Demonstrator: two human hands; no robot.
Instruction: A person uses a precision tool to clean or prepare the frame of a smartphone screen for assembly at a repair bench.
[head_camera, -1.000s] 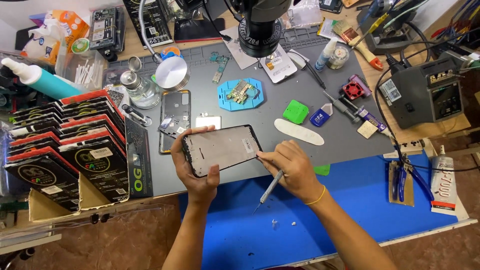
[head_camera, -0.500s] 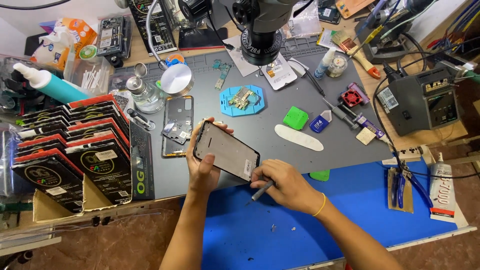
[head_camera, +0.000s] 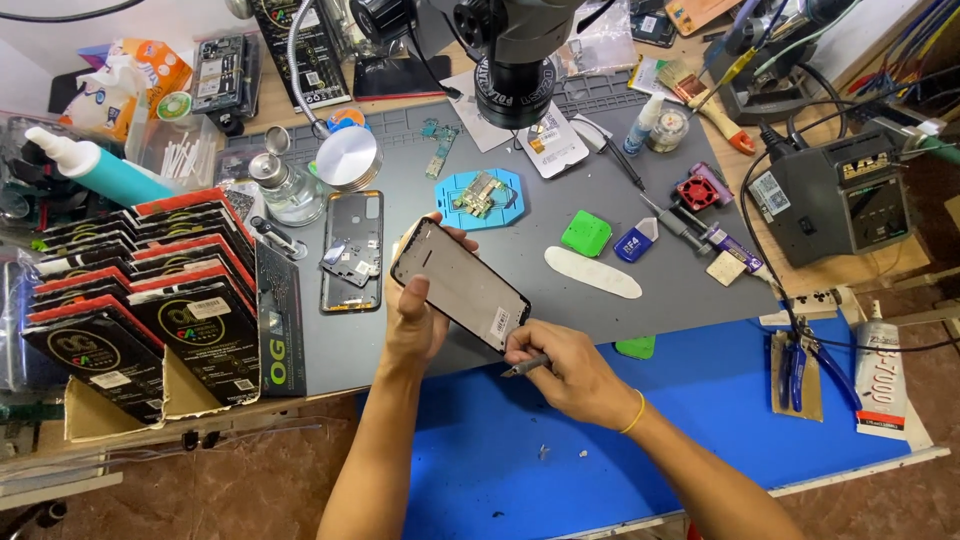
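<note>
We see one phone frame (head_camera: 462, 285) raised above the grey table (head_camera: 560, 310), tilted. Our left hand (head_camera: 415, 325) has its fingers clamped on its edges. Our right hand (head_camera: 565, 370) hides most of one thin tool (head_camera: 525, 367), fingers pinched together on it, at the frame's lower corner.

Bare blue mat (head_camera: 700, 400) lies open to the right of the right hand (head_camera: 565, 370), as far as the pliers (head_camera: 795, 370). To the left, the box rack (head_camera: 150, 300) crowds close beside the left hand (head_camera: 415, 320). Ahead, the phone frame (head_camera: 352, 250), white strip (head_camera: 592, 272) and green wedge (head_camera: 586, 233) leave narrow gaps, apparently passable.
</note>
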